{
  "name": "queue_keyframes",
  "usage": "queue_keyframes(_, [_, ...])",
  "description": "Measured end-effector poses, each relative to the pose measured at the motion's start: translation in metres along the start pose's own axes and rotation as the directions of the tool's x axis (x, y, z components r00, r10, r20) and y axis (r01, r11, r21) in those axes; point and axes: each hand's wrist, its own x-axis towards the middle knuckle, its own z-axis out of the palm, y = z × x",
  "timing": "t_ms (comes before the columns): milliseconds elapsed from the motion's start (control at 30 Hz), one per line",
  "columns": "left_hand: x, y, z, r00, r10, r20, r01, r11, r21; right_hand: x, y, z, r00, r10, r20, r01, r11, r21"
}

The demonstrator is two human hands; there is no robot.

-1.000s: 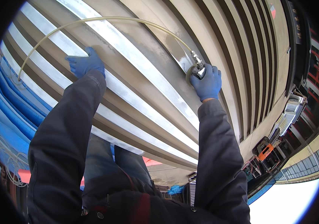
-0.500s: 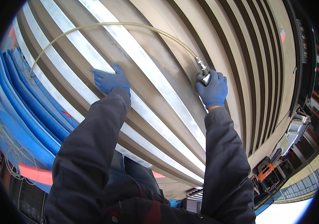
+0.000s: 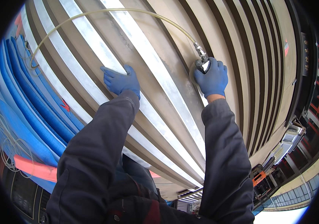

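My gloved right hand [image 3: 214, 77] is closed around a small air sander [image 3: 205, 65] with a silver and black body, and a round pad edge shows beside my fingers. A metal coupling [image 3: 199, 49] joins the tool to a yellowish hose [image 3: 129, 10] that arcs away to the left. The tool is over the ribbed panel, next to a whitish slat [image 3: 167, 84]. My gloved left hand [image 3: 122, 81] rests across another whitish slat [image 3: 96, 39], with the thumb spread away from the fingers. Nothing loose shows in it. The fingertips are partly hard to make out.
Brown and beige ribs [image 3: 238, 56] continue to the right across the large panel. Stacked blue sheets [image 3: 36, 100] stand at the left, near a coiled hose [image 3: 14, 156] and a pink-red strip [image 3: 36, 170]. An orange machine [image 3: 259, 178] stands in the lower right background.
In the picture, my right hand and the sander are slightly higher. My left hand sits a little further right. The hose arc and the panel have shifted with the view.
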Motion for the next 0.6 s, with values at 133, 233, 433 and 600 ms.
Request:
queue_keyframes(133, [0.000, 0.002, -0.001, 0.999, -0.010, 0.033, 0.009, 1.000, 0.011, 0.028, -0.023, 0.000, 0.997, 0.060, 0.054, -0.058, 0.998, -0.024])
queue_keyframes(233, [-0.001, 0.000, 0.000, 1.000, 0.012, -0.004, -0.012, 1.000, -0.005, 0.041, -0.031, 0.000, 0.996, 0.039, 0.079, -0.033, 0.997, -0.071])
queue_keyframes(433, [-0.004, -0.001, -0.004, 0.998, -0.001, 0.060, 0.004, 0.998, -0.055, 0.039, -0.030, -0.004, 0.987, 0.097, 0.125, -0.091, 0.995, -0.048])
queue_keyframes(600, [0.034, -0.025, -0.029, 0.975, 0.154, 0.161, -0.118, 0.970, -0.212, 0.023, -0.006, -0.007, 0.988, 0.115, 0.101, -0.109, 0.991, -0.072])
